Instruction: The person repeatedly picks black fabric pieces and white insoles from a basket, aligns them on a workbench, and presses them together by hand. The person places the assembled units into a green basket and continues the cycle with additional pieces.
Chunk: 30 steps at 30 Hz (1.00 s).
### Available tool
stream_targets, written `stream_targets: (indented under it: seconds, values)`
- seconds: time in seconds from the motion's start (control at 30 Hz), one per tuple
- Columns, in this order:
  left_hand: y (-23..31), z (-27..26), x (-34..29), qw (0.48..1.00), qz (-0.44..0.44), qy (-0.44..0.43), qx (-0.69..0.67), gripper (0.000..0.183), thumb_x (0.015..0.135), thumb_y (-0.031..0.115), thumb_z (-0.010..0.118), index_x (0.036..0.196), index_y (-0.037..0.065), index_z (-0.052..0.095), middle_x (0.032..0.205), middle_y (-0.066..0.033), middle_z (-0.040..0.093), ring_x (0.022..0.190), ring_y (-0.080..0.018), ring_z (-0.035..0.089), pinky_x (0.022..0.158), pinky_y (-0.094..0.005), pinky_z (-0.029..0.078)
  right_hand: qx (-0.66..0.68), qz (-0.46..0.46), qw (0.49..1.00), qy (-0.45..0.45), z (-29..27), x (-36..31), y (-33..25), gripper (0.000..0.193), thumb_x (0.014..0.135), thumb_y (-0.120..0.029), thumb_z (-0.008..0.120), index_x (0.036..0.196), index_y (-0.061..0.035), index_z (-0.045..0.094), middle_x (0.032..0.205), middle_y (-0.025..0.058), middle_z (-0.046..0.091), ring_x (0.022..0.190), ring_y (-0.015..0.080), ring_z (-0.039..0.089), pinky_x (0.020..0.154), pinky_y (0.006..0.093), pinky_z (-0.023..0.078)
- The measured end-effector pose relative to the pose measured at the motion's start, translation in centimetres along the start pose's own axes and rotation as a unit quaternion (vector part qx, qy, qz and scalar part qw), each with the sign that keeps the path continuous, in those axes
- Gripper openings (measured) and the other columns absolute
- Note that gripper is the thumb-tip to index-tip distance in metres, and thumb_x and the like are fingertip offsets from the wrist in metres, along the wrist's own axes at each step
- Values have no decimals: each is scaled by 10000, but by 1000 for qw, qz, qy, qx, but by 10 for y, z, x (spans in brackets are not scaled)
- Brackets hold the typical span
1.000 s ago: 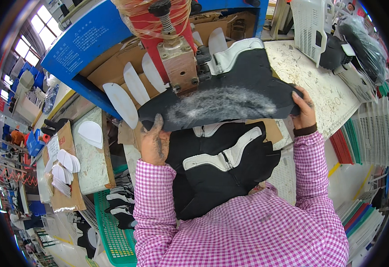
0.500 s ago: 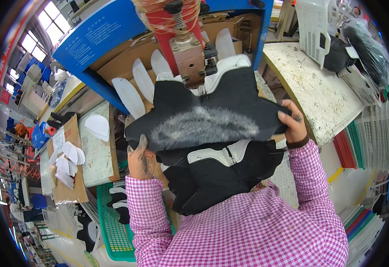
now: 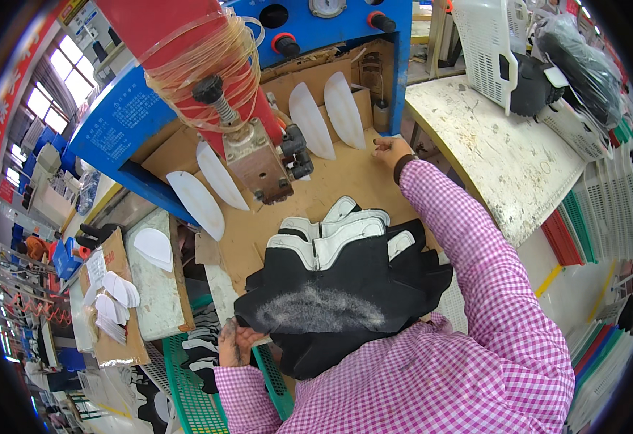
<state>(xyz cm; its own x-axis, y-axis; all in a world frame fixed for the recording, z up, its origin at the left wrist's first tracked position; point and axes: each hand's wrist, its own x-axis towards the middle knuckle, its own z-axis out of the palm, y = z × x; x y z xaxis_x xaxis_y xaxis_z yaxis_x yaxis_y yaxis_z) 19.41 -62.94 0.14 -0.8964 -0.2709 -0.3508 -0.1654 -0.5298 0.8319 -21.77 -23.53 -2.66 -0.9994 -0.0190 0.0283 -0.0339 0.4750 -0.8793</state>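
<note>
A black shoe-upper piece point(image 3: 323, 307) with a white-lined scalloped edge and a rough grey patch lies flat atop several similar pieces. At its lower left corner, my left hand point(image 3: 238, 343) is closed on the edge, thumb and fingers partly under it. Farther forward, my right hand point(image 3: 393, 152) is over the cardboard-lined bed of the machine. Its fingers are pinched together, and whatever they may hold is too small to see. Closest to it stands a white half-moon piece point(image 3: 344, 110), with another white half-moon piece point(image 3: 313, 121) to its left.
A red machine arm point(image 3: 186, 58) with a metal head point(image 3: 262, 170) hangs over the bed, inside a blue frame point(image 3: 114, 137). White cut pieces point(image 3: 117, 296) lie on cardboard at left. A green basket point(image 3: 193, 405) stands below; a pale worktable point(image 3: 475, 137) is at right.
The black piece has come down from under the machine head onto the pile. My right hand has let go of it and moved forward. The red arm now appears farther left.
</note>
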Motion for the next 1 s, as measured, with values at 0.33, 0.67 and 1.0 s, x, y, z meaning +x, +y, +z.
stream_targets:
  seconds: [0.33,0.67,1.0]
  values:
    - [53,7,-21,967,133,208,62,329,927,223,552,1139,-28,553,967,-158,666,782,-205,670,667,-300,570,-117,-2,993,29,27,26,6,274,757,-171,724,984,-29,668,832,140,670,792,236,657,727,342,503]
    - [52,173,10,969,186,-110,120,465,911,249,555,1249,-55,457,1162,-255,569,1033,-331,600,855,-373,511,-81,-267,946,165,-117,-178,-64,98,787,26,628,884,14,617,747,76,599,635,103,587,545,245,461]
    - [22,225,13,985,134,-102,-28,332,947,161,506,1205,-39,452,1128,-205,600,1033,-278,600,920,-382,464,-83,-510,852,-80,-91,-302,-156,237,733,27,662,968,7,631,880,114,641,640,200,634,530,272,510]
